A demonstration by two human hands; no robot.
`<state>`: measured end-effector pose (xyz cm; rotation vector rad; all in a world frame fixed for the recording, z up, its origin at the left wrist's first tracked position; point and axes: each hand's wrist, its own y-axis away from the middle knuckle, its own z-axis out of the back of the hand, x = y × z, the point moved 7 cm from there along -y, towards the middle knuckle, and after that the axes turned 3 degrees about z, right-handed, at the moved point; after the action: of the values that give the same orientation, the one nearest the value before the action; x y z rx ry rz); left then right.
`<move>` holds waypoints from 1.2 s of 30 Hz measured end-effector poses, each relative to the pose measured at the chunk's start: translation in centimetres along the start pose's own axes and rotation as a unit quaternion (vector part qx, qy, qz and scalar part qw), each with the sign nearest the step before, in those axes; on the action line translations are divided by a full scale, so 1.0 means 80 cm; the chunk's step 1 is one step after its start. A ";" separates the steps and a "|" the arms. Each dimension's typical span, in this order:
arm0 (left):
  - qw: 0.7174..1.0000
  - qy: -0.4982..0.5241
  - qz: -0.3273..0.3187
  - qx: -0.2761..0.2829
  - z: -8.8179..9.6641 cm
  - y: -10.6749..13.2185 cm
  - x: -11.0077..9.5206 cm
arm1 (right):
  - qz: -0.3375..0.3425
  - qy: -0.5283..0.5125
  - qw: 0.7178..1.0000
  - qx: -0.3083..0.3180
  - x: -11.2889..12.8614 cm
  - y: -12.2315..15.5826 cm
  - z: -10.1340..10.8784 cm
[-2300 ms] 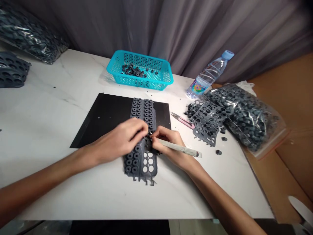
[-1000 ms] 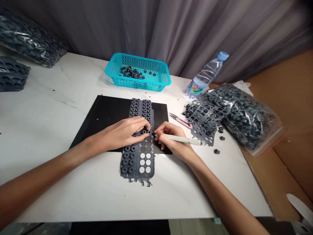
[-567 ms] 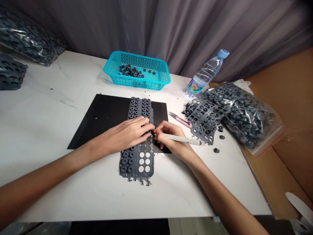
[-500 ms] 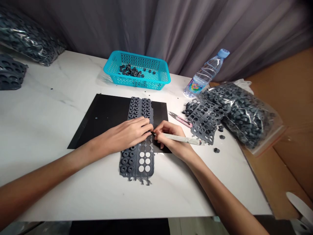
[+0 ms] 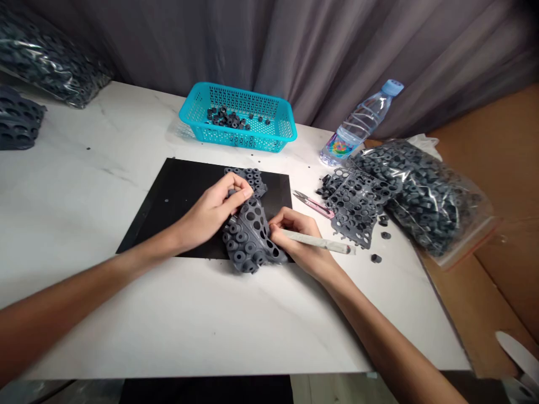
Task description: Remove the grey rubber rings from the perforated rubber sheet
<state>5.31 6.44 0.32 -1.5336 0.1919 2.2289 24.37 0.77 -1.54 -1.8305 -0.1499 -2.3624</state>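
Note:
A grey rubber sheet [image 5: 251,235] studded with small rings lies folded and bunched up on the black mat [image 5: 181,196]. My left hand [image 5: 217,206] is closed on the sheet's raised fold, thumb and fingers pinching it. My right hand [image 5: 297,241] grips a slim pen-like knife [image 5: 322,243] like a pencil, its tip against the sheet's right edge. Some of the sheet's holes are empty; other rings still sit in it.
A teal basket [image 5: 278,115] holding loose black rings stands at the back. A water bottle [image 5: 360,126], pink snips [image 5: 315,205], a spent holed sheet [image 5: 353,205] and a bag of ring sheets [image 5: 425,193] lie right. More bags and sheets [image 5: 17,118] sit far left.
The sheet lay flat under my left hand; now that hand has lifted and folded its near end up and back. My right hand stays beside it with the knife.

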 end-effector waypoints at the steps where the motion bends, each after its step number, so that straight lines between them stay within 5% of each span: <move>1: 0.999 0.036 0.017 -0.007 0.007 -0.001 0.004 | -0.005 -0.007 1.000 -0.002 -0.001 0.000 0.000; 6: 0.996 -0.030 -0.002 0.081 0.010 0.004 -0.001 | -0.040 -0.071 0.996 -0.023 -0.009 0.000 0.016; 12: 0.969 -0.174 -0.089 0.153 -0.019 0.017 -0.014 | 0.009 -0.026 0.995 -0.092 0.009 0.002 0.052; 22: 0.947 -0.231 -0.108 0.198 -0.024 0.011 -0.014 | 0.018 -0.028 0.999 0.034 -0.014 -0.008 0.030; 28: 0.938 -0.245 -0.085 0.230 -0.013 -0.001 -0.015 | 0.029 -0.013 0.999 0.015 -0.003 -0.009 0.026; 33: 0.944 -0.250 -0.096 0.194 -0.018 -0.001 -0.027 | 0.054 0.008 0.997 -0.054 0.009 -0.008 0.037; 36: 0.944 -0.251 -0.116 0.182 -0.028 0.003 -0.029 | 0.045 0.011 0.999 -0.023 0.006 -0.007 0.030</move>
<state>7.85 4.85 1.57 -0.7274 0.2363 2.1605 26.43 1.70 -0.47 -1.7899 -0.0118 -2.3429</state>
